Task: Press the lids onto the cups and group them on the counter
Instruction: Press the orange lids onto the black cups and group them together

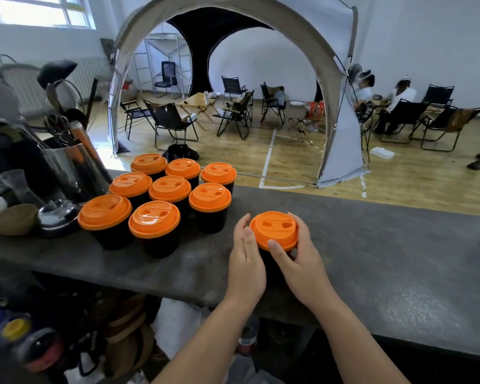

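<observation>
Both hands cup one black cup (272,261) on the rough grey counter (385,253). The right hand (297,259) curls around its ridged orange lid (275,230), thumb on the rim; the left hand (245,261) lies straight-fingered against its side. Eight lidded cups (161,200) cluster left of it.

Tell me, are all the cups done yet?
Nearly. Eight lidded cups already stand grouped on the counter. The ninth cup is in hand: the left hand steadies its side while the right hand holds the orange lid, thumb on the rim. Whether that lid is fully snapped down cannot be told. What is left is to finish pressing it and slide this cup over to the group.
</observation>
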`<state>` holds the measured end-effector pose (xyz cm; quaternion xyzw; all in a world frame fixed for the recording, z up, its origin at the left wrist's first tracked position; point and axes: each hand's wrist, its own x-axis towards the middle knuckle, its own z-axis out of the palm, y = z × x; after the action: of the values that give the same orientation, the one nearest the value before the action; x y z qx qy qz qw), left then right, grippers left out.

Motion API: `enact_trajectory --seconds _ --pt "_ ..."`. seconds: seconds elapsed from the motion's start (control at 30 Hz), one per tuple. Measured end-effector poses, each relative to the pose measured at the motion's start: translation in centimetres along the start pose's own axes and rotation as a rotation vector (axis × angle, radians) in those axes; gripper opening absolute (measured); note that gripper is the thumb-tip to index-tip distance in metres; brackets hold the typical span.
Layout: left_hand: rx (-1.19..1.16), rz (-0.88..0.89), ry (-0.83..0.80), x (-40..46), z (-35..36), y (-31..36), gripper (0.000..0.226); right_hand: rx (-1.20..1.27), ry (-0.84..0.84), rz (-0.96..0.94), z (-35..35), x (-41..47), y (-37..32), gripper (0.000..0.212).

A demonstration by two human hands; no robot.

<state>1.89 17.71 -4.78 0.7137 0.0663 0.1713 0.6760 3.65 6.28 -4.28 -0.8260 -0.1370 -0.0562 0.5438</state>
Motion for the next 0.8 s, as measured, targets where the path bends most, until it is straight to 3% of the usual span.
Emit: enact_trajectory --seconds 0.17,0.33,0.8 --pt "-0.079 -0.058 0.235 -1.6 -3.1 0.3 0.025 -0.083 -0.121 -0.029 3.7 0.2 -1.6 0.097" --pt "-0.040 -0.058 0.336 -0.9 -6.8 -0.4 0.037 -0.048 -0.038 -0.014 7.5 0.8 -3.3 0.103" --pt "-0.120 -0.085 0.281 -0.5 -9.6 -0.2 0.037 0.040 0.024 -0.021 11.3 1.1 -4.8 0.097"
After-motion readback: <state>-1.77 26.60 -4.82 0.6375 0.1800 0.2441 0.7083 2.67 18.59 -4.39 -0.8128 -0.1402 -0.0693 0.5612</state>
